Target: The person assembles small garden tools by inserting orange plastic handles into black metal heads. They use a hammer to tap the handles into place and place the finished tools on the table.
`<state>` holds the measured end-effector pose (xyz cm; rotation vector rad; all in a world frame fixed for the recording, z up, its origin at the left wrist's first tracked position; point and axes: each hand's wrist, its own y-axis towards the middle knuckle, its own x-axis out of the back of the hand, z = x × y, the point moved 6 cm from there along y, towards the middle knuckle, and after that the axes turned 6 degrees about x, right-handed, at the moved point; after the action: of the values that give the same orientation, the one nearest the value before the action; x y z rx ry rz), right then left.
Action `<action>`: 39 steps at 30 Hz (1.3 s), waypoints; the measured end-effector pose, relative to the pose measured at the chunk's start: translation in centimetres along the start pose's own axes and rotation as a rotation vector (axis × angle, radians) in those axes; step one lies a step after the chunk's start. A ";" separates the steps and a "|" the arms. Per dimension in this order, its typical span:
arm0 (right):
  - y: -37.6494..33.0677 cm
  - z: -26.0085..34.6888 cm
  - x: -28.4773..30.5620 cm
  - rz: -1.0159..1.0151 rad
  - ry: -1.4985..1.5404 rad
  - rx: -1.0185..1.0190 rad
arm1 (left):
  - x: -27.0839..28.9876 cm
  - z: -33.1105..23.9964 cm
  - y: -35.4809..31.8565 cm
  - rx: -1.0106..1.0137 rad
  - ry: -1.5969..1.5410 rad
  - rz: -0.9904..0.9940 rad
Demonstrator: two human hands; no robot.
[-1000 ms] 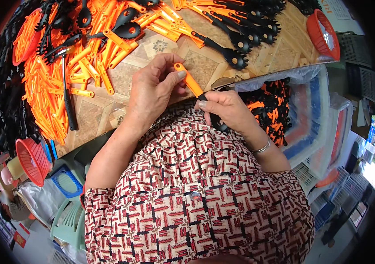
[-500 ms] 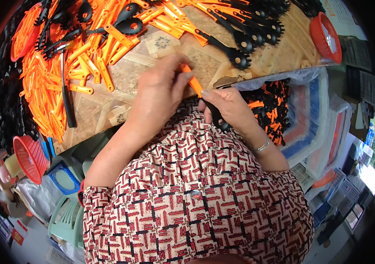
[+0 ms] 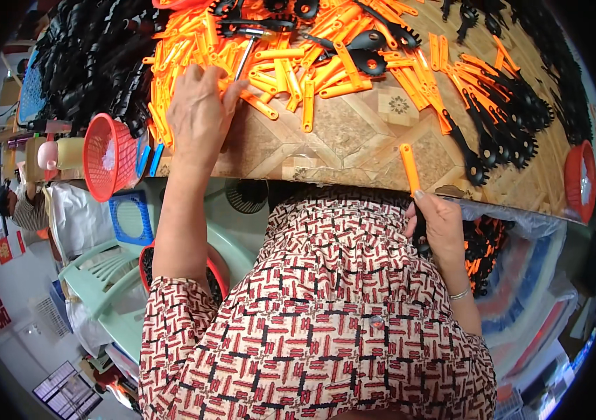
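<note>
My left hand is closed over the black grip of a hammer at the edge of a heap of orange plastic handles. The hammer's metal shaft sticks out past my fingers, and its grip is mostly hidden under my palm. In my right hand, low by the table's front edge, is a spaghetti server. Its orange handle points up and away from me, while the black end lies mostly hidden in my fingers. Several black spaghetti servers with orange handles lie at the right of the table.
Loose black parts are piled at the far left. A red basket stands by the left table corner, another red basket at the right. Below the table's right edge, a lined bin holds orange and black pieces. A green chair stands at lower left.
My left hand has left the spaghetti server and moved left to the hammer. My right hand still holds the server. The view has turned toward the left.
</note>
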<state>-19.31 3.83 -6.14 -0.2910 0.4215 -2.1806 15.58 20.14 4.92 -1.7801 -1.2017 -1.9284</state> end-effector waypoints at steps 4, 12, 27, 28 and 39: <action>0.0 0.4 0.1 0.078 0.071 0.049 | -2.6 1.9 0.4 -0.043 0.065 0.055; 0.1 -0.6 -0.1 0.100 0.185 -0.004 | 3.1 -3.2 -1.0 0.199 -0.697 0.034; -0.3 -0.5 -0.2 0.031 0.219 -0.038 | 5.2 -13.1 -8.4 -0.470 -0.861 -0.044; -0.3 -0.4 -0.2 0.040 0.202 -0.041 | 4.0 -13.4 -8.9 -0.504 -0.743 0.085; -1.3 -0.6 2.7 0.103 0.185 -0.104 | 0.8 -9.9 -6.8 -0.121 -0.894 0.227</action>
<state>-22.06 2.45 -6.01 -0.1217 0.6407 -2.0950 3.83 17.66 3.86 -2.8297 -1.0185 -1.0832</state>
